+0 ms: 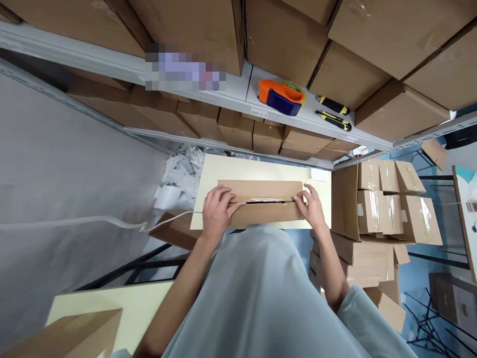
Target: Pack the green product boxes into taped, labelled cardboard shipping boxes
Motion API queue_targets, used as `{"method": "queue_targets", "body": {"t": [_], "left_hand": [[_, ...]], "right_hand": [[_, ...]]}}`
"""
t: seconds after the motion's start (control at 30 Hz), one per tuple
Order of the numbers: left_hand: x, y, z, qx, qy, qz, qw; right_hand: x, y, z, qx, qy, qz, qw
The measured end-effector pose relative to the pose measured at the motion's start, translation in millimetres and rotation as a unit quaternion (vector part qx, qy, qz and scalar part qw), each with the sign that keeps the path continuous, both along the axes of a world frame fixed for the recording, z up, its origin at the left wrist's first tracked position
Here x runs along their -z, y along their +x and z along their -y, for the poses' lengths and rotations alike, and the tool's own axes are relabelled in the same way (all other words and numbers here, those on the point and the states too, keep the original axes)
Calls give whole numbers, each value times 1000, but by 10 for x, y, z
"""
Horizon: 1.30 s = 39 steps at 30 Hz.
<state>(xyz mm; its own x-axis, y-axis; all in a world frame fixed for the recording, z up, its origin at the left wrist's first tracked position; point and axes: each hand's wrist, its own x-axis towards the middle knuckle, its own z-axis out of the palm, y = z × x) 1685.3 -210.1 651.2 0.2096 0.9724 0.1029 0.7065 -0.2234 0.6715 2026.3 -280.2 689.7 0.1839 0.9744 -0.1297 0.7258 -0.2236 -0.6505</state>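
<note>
A long, narrow cardboard box (261, 215) lies on the pale table in front of me. Its two top flaps meet along a lengthwise seam, where a dark gap shows and a strip of shiny clear tape (257, 199) catches the light. My left hand (218, 206) grips the box's left end, its fingers over the far flap and the thumb along the near one. At the right end of the seam, my right hand (311, 204) pinches the flap edge between thumb and fingers. Whether those fingertips also hold tape, I cannot tell.
A shelf with large cartons (286, 40) hangs over the table (208, 169). On it are an orange and blue tape dispenser (281, 97) and several utility knives (333, 112). Stacked boxes (380, 211) stand right. A white cable (112, 220) runs in from the left, near scrap paper (182, 171).
</note>
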Motion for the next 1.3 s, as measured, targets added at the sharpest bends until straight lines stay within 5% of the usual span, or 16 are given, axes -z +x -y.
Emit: {"method": "queue_targets", "body": {"t": [0.2, 0.53, 1.07, 1.3], "left_hand": [[285, -13, 72, -24, -47, 81, 995], [343, -57, -70, -36, -153, 139, 978], [429, 33, -80, -59, -148, 114, 981], [316, 123, -132, -94, -124, 28, 987]], "right_hand": [[361, 151, 114, 32, -22, -144, 989], [744, 154, -6, 9, -10, -155, 988], [764, 146, -89, -42, -59, -109, 991], [583, 29, -77, -35, -43, 76, 996]]}}
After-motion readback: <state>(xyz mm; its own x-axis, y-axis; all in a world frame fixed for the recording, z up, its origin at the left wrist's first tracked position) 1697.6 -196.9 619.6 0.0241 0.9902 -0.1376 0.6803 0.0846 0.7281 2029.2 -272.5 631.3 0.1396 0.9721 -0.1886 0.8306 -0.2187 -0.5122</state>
